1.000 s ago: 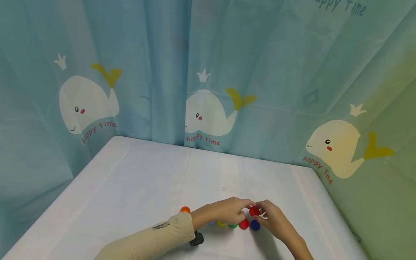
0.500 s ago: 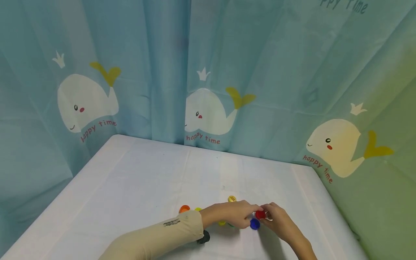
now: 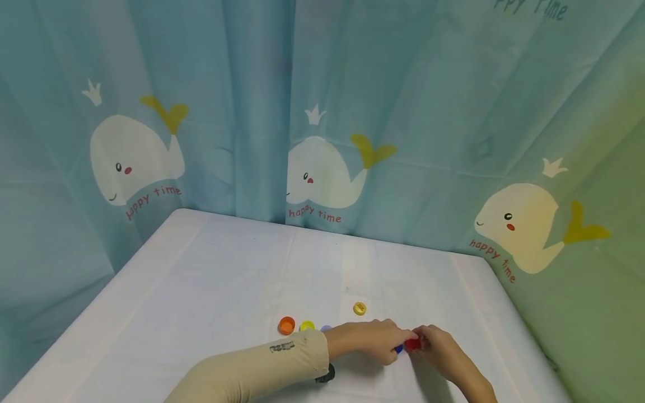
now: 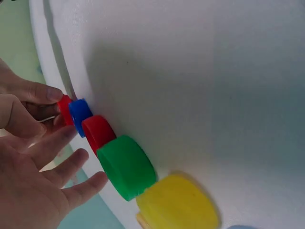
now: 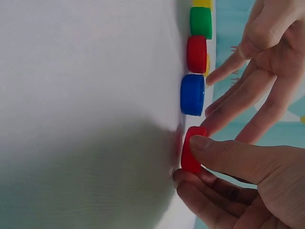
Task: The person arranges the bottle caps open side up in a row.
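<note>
My right hand [image 3: 440, 350] pinches a red bottle cap [image 5: 190, 157] between thumb and fingers, low over the table at the right end of a row of caps. Beside it stands a blue cap [image 5: 192, 95] on its edge, followed by another red cap [image 5: 196, 55], a green cap [image 4: 128, 167] and a yellow cap [image 4: 176, 205]. My left hand [image 3: 380, 340] reaches in from the other side, with several fingers extended. In the left wrist view its fingertips lie close behind the blue, red and green caps. From the head, my left hand hides most of the row.
On the white table [image 3: 242, 268] an orange cap [image 3: 286, 326], a yellow-green cap [image 3: 307, 326] and a pale blue cap [image 3: 326, 328] lie to the left. A gold-yellow printed cap [image 3: 359, 308] lies farther back. A dark device [image 3: 326, 374] shows under my left cuff. A whale-print curtain [image 3: 428, 112] hangs behind.
My right hand has brought the red cap rightward and down towards the table, to the right of the blue cap. My left hand has shifted right alongside, uncovering the gold-yellow cap and yellow-green cap.
</note>
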Motion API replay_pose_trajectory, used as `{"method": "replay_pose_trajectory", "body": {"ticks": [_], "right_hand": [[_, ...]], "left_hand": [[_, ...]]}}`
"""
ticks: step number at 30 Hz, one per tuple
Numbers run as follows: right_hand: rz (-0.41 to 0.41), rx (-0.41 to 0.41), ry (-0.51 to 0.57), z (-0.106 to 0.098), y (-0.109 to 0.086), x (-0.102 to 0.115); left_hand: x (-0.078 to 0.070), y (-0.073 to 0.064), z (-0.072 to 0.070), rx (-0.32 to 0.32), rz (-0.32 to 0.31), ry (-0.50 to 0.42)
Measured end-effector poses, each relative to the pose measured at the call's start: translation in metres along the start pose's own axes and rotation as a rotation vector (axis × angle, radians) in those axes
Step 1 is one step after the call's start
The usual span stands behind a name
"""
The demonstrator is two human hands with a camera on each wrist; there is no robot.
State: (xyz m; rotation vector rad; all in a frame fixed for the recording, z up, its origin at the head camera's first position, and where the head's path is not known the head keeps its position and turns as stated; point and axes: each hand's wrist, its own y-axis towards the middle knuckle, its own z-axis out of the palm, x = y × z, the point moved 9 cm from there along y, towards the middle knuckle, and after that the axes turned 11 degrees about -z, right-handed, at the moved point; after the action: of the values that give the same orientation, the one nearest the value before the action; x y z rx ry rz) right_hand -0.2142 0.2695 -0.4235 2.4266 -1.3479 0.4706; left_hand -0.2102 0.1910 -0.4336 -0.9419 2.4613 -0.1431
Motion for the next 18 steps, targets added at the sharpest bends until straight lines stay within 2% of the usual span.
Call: {"method": "replay_pose_trajectory", "body": {"ticks": [6,10,18], "right_hand": [[0.062,0.035,0.059,0.0052,-0.0040,-0.0025],[0.071,0.038,0.078,0.0065,-0.0040,-0.0023],[0.010,0.021,0.054,0.0050,-0.0020,0.0010]], "left_hand": [[-0.0068,0.0007,0.0039,-0.002,0.009,0.046],[-0.0068,0.0003,0.0050,-0.014,0.018,0.052],[-0.0007,-0.0004,-0.0006,-0.024,0.006,0.033]]}}
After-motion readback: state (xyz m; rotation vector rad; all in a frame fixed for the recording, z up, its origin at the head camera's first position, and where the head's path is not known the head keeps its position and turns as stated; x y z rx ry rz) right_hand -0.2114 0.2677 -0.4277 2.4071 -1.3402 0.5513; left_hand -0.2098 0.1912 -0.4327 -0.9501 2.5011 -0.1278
